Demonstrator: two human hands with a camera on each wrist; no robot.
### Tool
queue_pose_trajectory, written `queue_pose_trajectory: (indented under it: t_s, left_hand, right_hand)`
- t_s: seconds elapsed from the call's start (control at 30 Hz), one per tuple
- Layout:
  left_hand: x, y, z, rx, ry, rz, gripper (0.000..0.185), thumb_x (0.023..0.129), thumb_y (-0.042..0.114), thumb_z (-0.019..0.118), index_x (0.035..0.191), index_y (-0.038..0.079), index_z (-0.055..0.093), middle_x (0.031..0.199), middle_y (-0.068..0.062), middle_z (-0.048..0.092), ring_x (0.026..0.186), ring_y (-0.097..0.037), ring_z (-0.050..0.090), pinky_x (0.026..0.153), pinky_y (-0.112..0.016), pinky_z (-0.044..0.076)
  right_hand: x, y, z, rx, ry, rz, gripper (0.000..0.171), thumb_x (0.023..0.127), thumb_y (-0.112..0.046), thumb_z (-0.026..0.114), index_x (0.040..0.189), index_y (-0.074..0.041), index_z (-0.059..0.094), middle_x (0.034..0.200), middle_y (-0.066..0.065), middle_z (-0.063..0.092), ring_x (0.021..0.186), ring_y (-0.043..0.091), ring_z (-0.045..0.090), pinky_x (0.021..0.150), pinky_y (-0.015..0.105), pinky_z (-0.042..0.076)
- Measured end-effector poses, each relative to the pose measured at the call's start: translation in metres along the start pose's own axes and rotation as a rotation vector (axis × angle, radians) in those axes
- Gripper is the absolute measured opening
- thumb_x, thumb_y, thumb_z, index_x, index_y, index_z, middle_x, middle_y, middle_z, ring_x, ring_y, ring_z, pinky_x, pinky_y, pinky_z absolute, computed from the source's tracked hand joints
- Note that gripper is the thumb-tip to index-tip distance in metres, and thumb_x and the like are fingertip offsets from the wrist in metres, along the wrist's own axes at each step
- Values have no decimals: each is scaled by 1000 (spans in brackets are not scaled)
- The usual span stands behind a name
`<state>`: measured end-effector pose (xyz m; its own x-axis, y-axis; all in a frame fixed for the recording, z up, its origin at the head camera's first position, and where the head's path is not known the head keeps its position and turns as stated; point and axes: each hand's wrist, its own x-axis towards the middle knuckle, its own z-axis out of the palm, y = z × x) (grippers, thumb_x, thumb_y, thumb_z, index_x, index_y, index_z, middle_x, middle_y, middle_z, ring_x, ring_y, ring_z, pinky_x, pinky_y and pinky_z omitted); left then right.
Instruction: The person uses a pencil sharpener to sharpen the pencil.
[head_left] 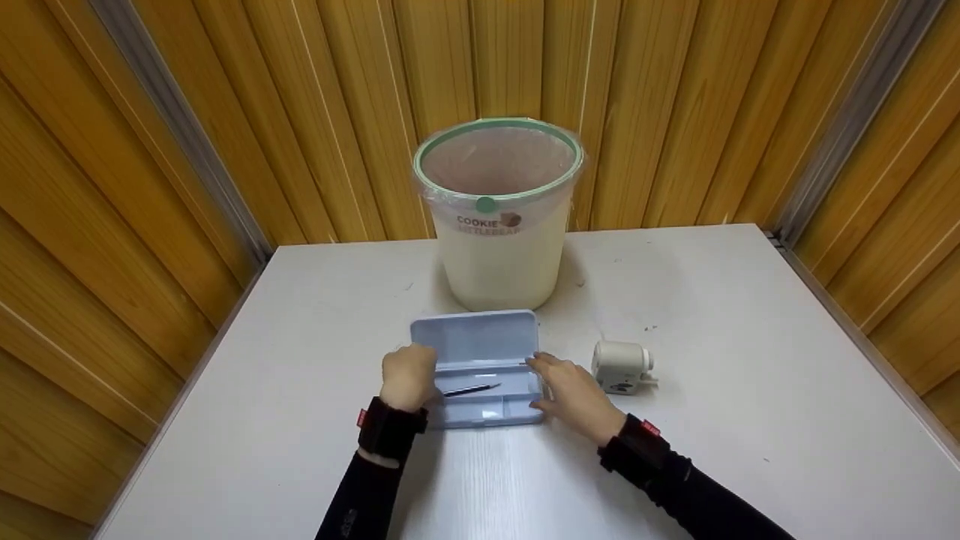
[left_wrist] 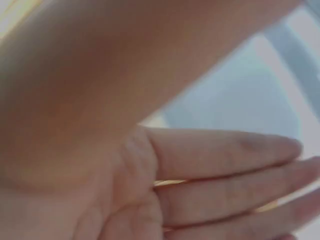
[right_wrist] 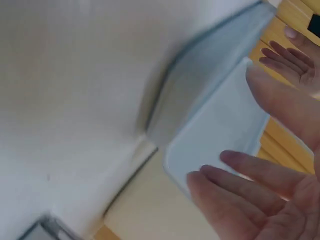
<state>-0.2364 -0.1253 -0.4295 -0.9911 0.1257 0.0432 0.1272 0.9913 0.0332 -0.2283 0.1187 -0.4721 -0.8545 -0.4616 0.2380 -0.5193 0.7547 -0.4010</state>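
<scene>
An opened light-blue pencil case (head_left: 486, 377) lies on the white table, its lid (head_left: 476, 337) tipped back on the far side. Inside is a slim dark pencil or pen (head_left: 471, 390), its pointed end to the right. My left hand (head_left: 409, 377) is at the case's left end; the head view hides its fingers, but they look straight in the left wrist view (left_wrist: 220, 170). At the right end, my right hand (head_left: 576, 394) has thumb and fingers spread beside the case edge (right_wrist: 182, 140), relaxed and not gripping. Whether either hand touches the case is unclear.
Behind the case stands a cream bin (head_left: 502, 255) with a green rim and a clear liner. To the right of my right hand sits a small cream device (head_left: 621, 366) with a knob, resembling a pencil sharpener. Wood-patterned panels (head_left: 337, 120) enclose the white table (head_left: 300, 330).
</scene>
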Motion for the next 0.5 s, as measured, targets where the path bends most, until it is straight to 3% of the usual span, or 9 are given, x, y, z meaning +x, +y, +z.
queue_pose_trajectory:
  t_s: [0.03, 0.13, 0.23, 0.33, 0.5]
  left_hand:
    - [2, 1, -1, -47, 36, 59, 43, 57, 24, 94, 85, 1, 71, 82, -14, 72, 76, -32, 70, 62, -45, 57]
    - [11, 5, 1, -207, 113, 288, 53, 70, 28, 88, 111, 1, 68, 102, -16, 73, 93, -34, 70, 78, -47, 58]
    - [20, 17, 9, -338, 129, 476, 66, 81, 26, 80, 137, 3, 54, 130, -17, 64, 117, -33, 64, 99, -43, 52]
    - [24, 36, 19, -385, 142, 546, 73, 84, 29, 77, 145, 4, 46, 142, -17, 56, 127, -32, 57, 107, -41, 46]
    - [25, 67, 33, -437, 145, 577, 75, 86, 29, 76, 147, 2, 42, 144, -17, 54, 131, -30, 54, 110, -38, 44]
  right_hand:
    - [-1, 2, -6, -6, 25, -12, 58, 73, -8, 83, 125, 4, 60, 130, 28, 60, 117, 45, 60, 95, 54, 51]
    - [-3, 10, -23, -69, 98, -40, 56, 73, -7, 83, 125, 3, 62, 131, 26, 60, 129, 46, 51, 105, 57, 43]
    - [-4, 22, -35, -157, 125, -8, 62, 71, -10, 85, 127, 2, 61, 133, 25, 60, 135, 48, 44, 112, 61, 33]
    - [-5, 34, -43, -214, 110, 66, 69, 68, -12, 87, 130, 1, 59, 135, 25, 59, 134, 49, 43, 111, 64, 32]
    - [-11, 50, -49, -237, 103, 136, 77, 64, -10, 89, 132, 3, 56, 132, 26, 59, 125, 53, 49, 106, 67, 36]
